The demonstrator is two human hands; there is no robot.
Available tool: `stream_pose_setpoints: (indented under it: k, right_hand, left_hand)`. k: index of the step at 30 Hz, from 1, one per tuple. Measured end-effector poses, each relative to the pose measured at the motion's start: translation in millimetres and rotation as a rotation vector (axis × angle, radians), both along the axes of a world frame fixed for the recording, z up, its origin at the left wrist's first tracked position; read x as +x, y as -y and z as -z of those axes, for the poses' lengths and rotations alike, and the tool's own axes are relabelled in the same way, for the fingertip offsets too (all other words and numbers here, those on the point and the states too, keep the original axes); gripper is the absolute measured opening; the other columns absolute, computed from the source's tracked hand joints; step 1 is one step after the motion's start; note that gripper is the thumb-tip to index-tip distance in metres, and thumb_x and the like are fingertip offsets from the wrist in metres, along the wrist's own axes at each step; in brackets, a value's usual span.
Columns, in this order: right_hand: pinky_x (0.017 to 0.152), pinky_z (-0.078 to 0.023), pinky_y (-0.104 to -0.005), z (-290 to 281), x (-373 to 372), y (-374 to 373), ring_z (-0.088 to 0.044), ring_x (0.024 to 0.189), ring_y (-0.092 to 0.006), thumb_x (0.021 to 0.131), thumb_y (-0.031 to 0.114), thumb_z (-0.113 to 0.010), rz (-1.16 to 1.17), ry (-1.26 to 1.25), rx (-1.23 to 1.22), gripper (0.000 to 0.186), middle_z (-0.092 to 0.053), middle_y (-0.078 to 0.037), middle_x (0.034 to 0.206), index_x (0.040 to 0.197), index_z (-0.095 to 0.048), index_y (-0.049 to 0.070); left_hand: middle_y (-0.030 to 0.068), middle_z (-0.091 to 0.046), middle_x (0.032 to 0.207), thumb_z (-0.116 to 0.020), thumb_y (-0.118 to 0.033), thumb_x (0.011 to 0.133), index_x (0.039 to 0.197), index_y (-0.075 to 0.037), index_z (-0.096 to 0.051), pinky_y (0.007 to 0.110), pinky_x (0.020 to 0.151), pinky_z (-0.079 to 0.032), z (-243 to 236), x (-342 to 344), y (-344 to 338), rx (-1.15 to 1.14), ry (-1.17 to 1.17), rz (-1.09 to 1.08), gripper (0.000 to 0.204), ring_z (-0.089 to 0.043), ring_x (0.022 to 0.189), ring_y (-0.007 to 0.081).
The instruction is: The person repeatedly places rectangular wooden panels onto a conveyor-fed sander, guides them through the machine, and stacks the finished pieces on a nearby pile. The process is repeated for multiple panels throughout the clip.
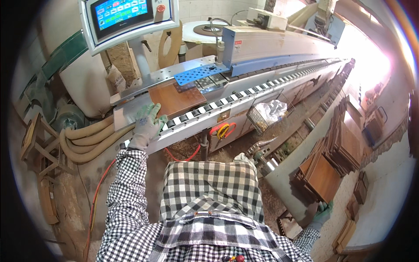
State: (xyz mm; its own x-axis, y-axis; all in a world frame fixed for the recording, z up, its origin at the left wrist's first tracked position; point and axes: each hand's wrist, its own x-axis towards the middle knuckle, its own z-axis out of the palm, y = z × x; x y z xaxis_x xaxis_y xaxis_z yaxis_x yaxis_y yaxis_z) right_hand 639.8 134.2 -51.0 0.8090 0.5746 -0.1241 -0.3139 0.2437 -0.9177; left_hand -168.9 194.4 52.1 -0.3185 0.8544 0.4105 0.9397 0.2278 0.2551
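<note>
A flat brown wooden panel (pixel 176 97) lies on the metal bed of a long edge-banding machine (pixel 279 48). My left hand (pixel 148 122), in a grey-green glove, rests on the panel's near left corner with its fingers stretched out. Far to the right, my gloved right hand (pixel 322 215) is at the near edge of another brown panel (pixel 322 177), on top of a stack; its fingers look closed on that edge, partly hidden. Beside the first panel, a blue perforated plate (pixel 198 75) covers part of the machine's infeed.
A black-and-white conveyor track (pixel 244 94) runs along the machine. A control screen (pixel 120 17) stands at upper left. Ribbed hoses (pixel 83 144) lie left. Scissors (pixel 223 130) and a wire basket (pixel 268 114) hang on the machine's front. More stacked panels (pixel 345 144) stand right.
</note>
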Motion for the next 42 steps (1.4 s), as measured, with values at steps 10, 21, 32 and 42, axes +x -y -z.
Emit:
stream_pose_setpoints:
  k: [10, 21, 32, 42]
  right_hand:
    - [0.069, -0.055, -0.0325, 17, 38, 17, -0.060, 0.078, -0.0187, 0.091, 0.041, -0.077, -0.004, -0.086, 0.012, 0.045, -0.068, -0.007, 0.098, 0.121, -0.068, 0.009]
    - [0.083, -0.053, -0.0318, -1, 39, 55, -0.064, 0.102, -0.0228, 0.097, 0.040, -0.069, -0.172, 0.034, 0.116, 0.047, -0.068, -0.011, 0.122, 0.130, -0.065, 0.006]
    - [0.104, -0.052, -0.0371, -69, -168, -34, -0.059, 0.122, -0.0241, 0.093, -0.003, -0.066, -0.632, 0.881, 0.200, 0.041, -0.058, -0.012, 0.135, 0.132, -0.056, -0.003]
    - [0.078, -0.062, -0.0332, -93, -446, -138, -0.071, 0.098, -0.0209, 0.106, 0.025, -0.056, -1.501, -0.210, 0.108, 0.046, -0.068, -0.017, 0.119, 0.140, -0.050, -0.005]
  left_hand:
    - [0.0159, -0.039, 0.162, -0.041, -0.064, 0.102, 0.156, -0.017, -0.043, 0.059, 0.124, -0.013, -32, 61, -64, -0.286, -0.015, 0.001, 0.071, -0.027, 0.153, 0.0394]
    - [0.0151, -0.035, 0.164, -0.045, -0.062, 0.101, 0.158, -0.017, -0.037, 0.056, 0.125, -0.013, -30, 124, -167, -0.298, 0.078, 0.095, 0.073, -0.026, 0.154, 0.0354]
    - [0.0170, -0.052, 0.150, -0.061, -0.043, 0.101, 0.147, -0.008, -0.051, 0.047, 0.120, -0.033, -23, 122, -72, 0.266, 0.094, 0.429, 0.059, -0.045, 0.142, 0.0340]
    - [0.0187, -0.048, 0.151, -0.064, -0.050, 0.095, 0.147, -0.010, -0.052, 0.058, 0.121, -0.025, -32, 120, 95, 0.161, -0.026, 0.341, 0.067, -0.039, 0.143, 0.0424]
